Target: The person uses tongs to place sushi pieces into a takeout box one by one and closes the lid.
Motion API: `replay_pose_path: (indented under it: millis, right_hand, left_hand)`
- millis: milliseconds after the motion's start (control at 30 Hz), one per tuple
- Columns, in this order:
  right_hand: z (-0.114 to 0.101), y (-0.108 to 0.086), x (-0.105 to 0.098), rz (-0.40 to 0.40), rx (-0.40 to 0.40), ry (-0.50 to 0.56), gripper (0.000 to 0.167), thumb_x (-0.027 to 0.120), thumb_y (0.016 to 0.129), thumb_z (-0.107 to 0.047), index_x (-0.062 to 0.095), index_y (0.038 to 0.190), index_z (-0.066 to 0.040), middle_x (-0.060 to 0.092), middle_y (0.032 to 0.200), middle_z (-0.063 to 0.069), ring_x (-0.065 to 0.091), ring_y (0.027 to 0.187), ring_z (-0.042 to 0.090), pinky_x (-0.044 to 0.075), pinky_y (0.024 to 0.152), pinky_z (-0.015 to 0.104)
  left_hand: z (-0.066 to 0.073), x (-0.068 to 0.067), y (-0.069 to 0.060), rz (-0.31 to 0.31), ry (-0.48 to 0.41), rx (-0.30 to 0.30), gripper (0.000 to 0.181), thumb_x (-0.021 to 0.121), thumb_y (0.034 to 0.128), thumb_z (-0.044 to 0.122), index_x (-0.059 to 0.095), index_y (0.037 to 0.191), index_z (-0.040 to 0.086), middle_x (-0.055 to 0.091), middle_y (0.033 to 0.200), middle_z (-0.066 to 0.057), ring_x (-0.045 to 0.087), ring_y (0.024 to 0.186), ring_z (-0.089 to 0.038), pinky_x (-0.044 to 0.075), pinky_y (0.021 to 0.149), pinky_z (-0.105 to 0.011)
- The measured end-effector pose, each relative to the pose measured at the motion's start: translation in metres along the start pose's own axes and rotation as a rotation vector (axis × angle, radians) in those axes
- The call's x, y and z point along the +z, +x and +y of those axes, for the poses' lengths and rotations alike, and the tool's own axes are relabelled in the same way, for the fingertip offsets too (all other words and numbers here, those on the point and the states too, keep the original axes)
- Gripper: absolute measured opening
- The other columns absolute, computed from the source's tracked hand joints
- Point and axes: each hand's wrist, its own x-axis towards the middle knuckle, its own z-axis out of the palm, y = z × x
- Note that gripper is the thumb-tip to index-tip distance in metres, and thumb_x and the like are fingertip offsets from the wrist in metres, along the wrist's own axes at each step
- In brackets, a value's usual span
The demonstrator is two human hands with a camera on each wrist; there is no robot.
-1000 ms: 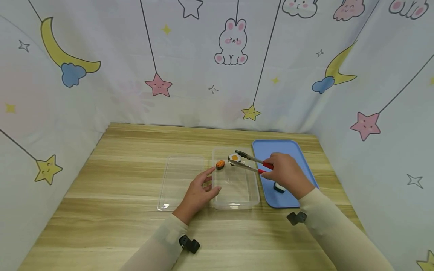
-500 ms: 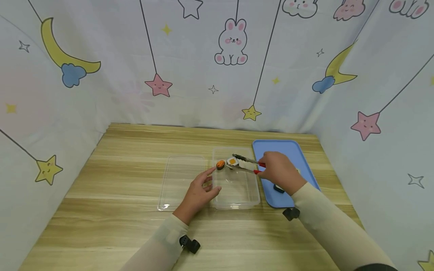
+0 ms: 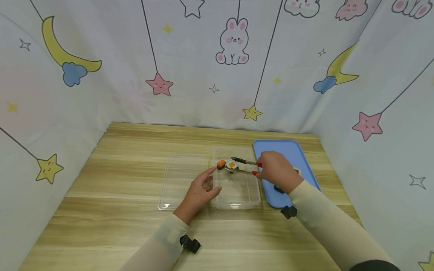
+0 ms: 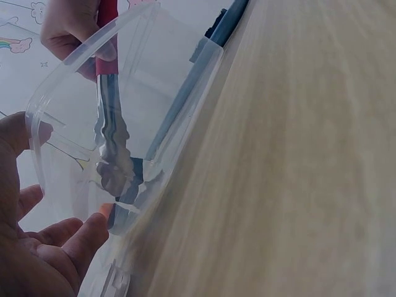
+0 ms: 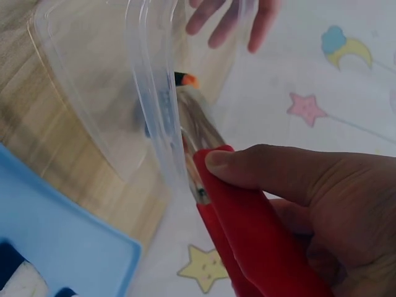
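My right hand grips the red handles of metal tongs, which reach into a clear plastic container. Between the tong tips sits a sushi roll with a white top and yellow centre. Close to its left, inside the container, is an orange-topped sushi piece with a dark wrap. My left hand lies at the container's left wall, fingers extended and spread; in the left wrist view its fingertips are against the plastic near the base, and the thumb is at the rim.
A blue tray stands right of the container, with dark-wrapped sushi pieces on it, partly hidden by my right hand. A clear lid lies flat at the left on the wooden table. A printed curtain hangs around the table.
The tongs and the sushi roll have moved left and slightly nearer, coming close to the orange-topped piece. My left hand has stayed in place.
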Motion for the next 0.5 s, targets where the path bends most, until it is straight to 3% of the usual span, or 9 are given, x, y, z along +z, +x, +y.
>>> replay_pose_path:
  millis: [300,500]
  right_hand:
    - [-0.0012,0.0006,-0.0023,-0.014,-0.005,-0.025,0.022,0.087,0.083,-0.016,0.066,0.082,-0.010,0.060,0.083,0.003,0.051,0.071,0.018,0.043,0.060,0.031]
    - [0.0031,-0.0032,-0.0049,0.004,0.002,0.000,0.022,0.088,0.082,-0.017,0.075,0.095,-0.006,0.067,0.095,0.007,0.059,0.079,0.019,0.054,0.068,0.035]
  left_hand:
    - [-0.0009,-0.0003,0.0008,-0.005,0.007,0.007,0.072,0.079,0.0932,0.017,0.047,0.157,0.016,0.042,0.159,-0.012,0.050,0.141,-0.037,0.054,0.106,-0.046]
    - [-0.0003,0.0002,0.0008,0.004,-0.008,0.003,0.071,0.080,0.0926,0.017,0.048,0.157,0.016,0.042,0.159,-0.013,0.049,0.140,-0.038,0.053,0.106,-0.049]
